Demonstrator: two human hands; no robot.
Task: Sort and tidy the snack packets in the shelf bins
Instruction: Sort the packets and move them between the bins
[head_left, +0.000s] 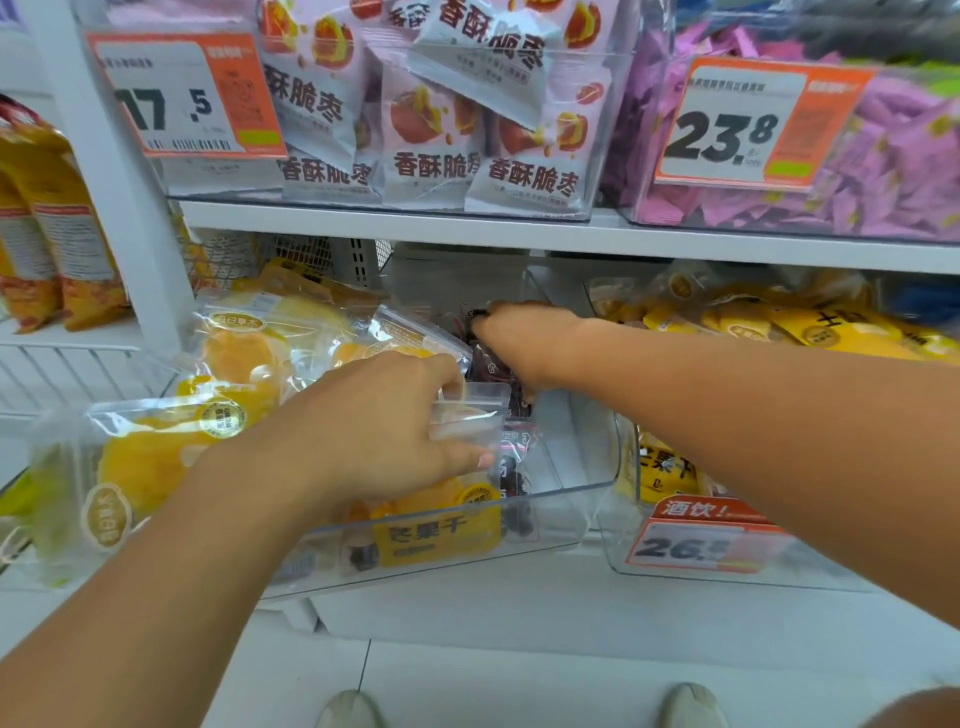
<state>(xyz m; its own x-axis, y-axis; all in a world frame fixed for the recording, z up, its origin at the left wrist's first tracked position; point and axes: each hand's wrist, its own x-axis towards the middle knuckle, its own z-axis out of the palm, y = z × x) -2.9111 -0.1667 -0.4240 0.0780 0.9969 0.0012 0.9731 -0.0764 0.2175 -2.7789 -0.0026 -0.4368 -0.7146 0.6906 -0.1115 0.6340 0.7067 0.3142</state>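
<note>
The pale packets (431, 140) in the upper bin read 香酥脆枣. Its orange price tag (187, 96) shows 17.5; the tag (753, 124) on the pink-sweets bin shows 23.8. Below, a yellow packet (436, 535) reads 芒果干, and the lower tag (701, 540) reads 酒饮 and 26.

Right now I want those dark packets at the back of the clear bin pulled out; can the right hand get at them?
Probably yes: the right hand is already deep in the clear bin, down among the dark packets, with nothing blocking it.
</note>
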